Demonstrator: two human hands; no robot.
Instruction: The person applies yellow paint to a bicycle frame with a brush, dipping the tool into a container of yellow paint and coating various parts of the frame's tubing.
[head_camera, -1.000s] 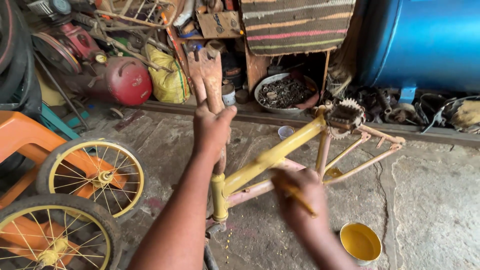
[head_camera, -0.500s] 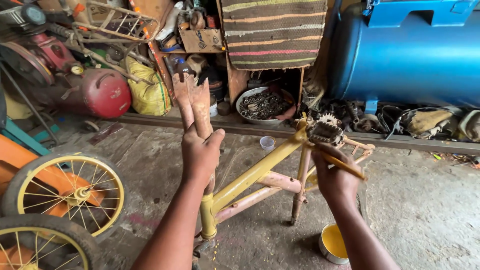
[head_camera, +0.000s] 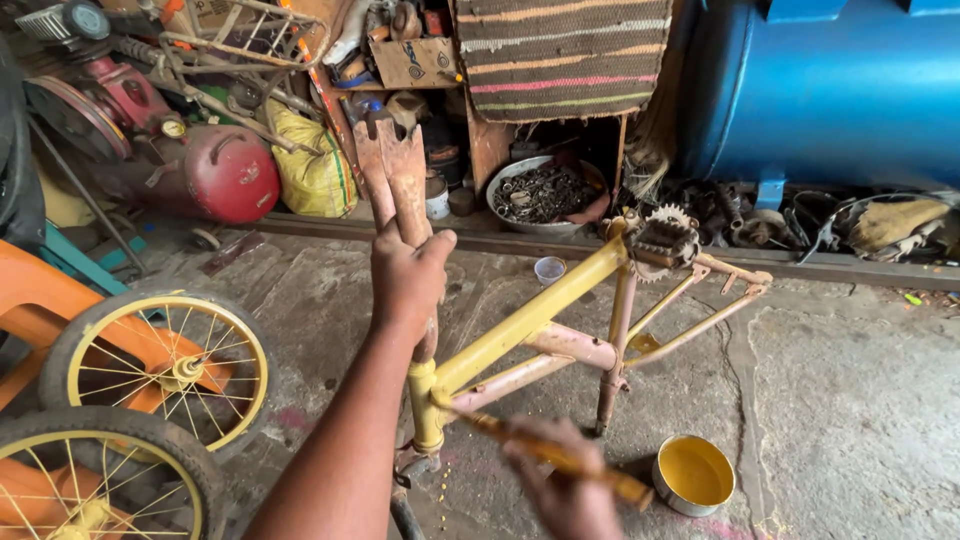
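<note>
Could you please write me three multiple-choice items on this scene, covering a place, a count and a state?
1. Where is the paint tin?
A. on the floor beside the bicycle frame
B. on a shelf
C. in the left hand

2. How many yellow-rimmed wheels show at the left?
A. one
B. two
C. four

3. What is the left hand doing?
A. hanging free
B. gripping the fork
C. holding the brush

Answers: 1 A, the tin stands on concrete by the frame. 2 B, two spoked wheels show. 3 B, its fingers wrap the rusty fork; the right hand holds the brush.
</note>
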